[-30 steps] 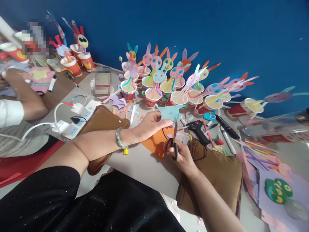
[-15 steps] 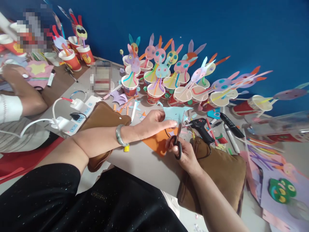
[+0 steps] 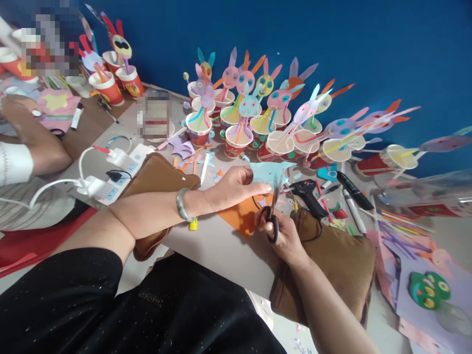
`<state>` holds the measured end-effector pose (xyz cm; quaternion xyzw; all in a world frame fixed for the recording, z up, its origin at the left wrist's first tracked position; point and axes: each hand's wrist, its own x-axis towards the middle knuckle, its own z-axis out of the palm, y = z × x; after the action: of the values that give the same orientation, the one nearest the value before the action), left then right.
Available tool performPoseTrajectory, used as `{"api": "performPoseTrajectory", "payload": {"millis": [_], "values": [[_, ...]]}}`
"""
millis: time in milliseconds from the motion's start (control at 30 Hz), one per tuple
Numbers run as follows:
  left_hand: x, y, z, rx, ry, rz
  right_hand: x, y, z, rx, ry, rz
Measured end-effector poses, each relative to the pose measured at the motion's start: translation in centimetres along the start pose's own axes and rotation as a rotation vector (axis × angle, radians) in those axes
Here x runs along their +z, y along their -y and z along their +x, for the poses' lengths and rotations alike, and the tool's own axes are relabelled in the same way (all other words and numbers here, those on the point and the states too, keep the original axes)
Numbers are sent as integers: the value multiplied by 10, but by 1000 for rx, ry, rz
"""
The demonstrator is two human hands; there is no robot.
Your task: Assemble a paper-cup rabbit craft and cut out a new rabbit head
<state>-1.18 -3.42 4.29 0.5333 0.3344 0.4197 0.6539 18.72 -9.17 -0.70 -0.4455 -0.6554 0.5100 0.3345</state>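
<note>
My left hand (image 3: 236,188) is closed on a sheet of light blue paper (image 3: 264,172), its thumb stretched along the near edge. A round outline shows faintly on the paper beside the thumb tip. In my right hand (image 3: 285,238) is a pair of black-handled scissors (image 3: 272,225), with fingers through the loops. The blades point up and away, at the right part of the blue paper. Beneath both hands lies an orange sheet (image 3: 239,219) on the grey table.
Paper cups (image 3: 239,140) with rabbit-faced straw figures line the blue wall. A black glue gun (image 3: 309,196) and markers lie right of the scissors. Brown cushions (image 3: 339,265) flank my arms. At left are a power strip (image 3: 125,174) and another person's arm (image 3: 37,130).
The scissor blades look slightly closer together at the blue paper. Both hands stay almost in place, and the view has shifted a little.
</note>
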Motion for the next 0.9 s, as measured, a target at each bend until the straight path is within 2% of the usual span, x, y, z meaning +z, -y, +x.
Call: {"api": "performPoseTrajectory", "payload": {"millis": [233, 533, 900], "values": [[0, 2, 1, 25, 14, -69, -1, 2, 0, 15, -14, -16], [-3, 6, 3, 61, 18, -51, -2, 3, -1, 13, -13, -47], [-4, -1, 1, 55, 16, -10, -2, -1, -2, 11, -18, -50]]}}
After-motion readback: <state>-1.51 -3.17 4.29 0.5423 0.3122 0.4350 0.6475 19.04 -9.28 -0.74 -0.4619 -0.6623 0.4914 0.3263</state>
